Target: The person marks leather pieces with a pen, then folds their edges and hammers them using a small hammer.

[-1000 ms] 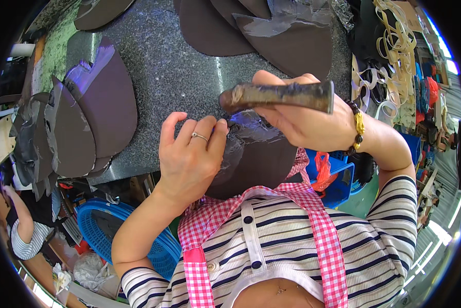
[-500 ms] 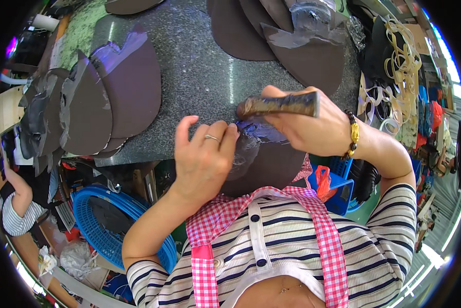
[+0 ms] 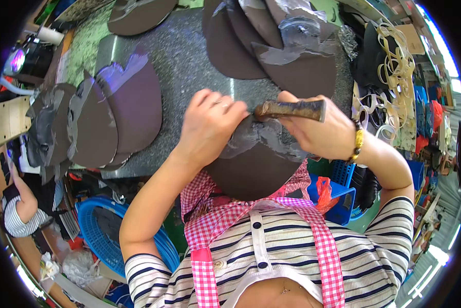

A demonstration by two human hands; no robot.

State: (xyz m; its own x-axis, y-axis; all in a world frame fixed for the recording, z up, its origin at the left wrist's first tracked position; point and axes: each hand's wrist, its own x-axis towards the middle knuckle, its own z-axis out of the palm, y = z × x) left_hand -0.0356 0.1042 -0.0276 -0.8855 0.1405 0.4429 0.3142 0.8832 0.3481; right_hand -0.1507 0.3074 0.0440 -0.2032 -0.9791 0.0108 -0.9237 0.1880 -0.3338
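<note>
In front of me a dark brown rounded sheet piece (image 3: 251, 169) hangs over the near edge of the stone slab, toward my apron. Its far edge has a shiny grey, wrinkled layer. My left hand (image 3: 210, 120) is closed at that edge, its fingertips pinching it. My right hand (image 3: 320, 128) is closed round a worn hammer (image 3: 292, 110), whose rounded end lies close to my left fingertips, at the edge of the piece. The hammer's handle is hidden in my grip.
Similar brown pieces (image 3: 133, 102) overlap on the slab (image 3: 184, 56) at the left, and more (image 3: 302, 66) at the far right. Beige strap loops (image 3: 394, 66) hang at the right. Blue baskets (image 3: 99, 231) stand below left; a blue bin (image 3: 341, 197) sits below right. Another person's arm (image 3: 25, 195) shows at far left.
My left hand has moved away from me and its fingers have drawn together on the edge. The hammer has shifted right, and more of the brown piece shows over my apron.
</note>
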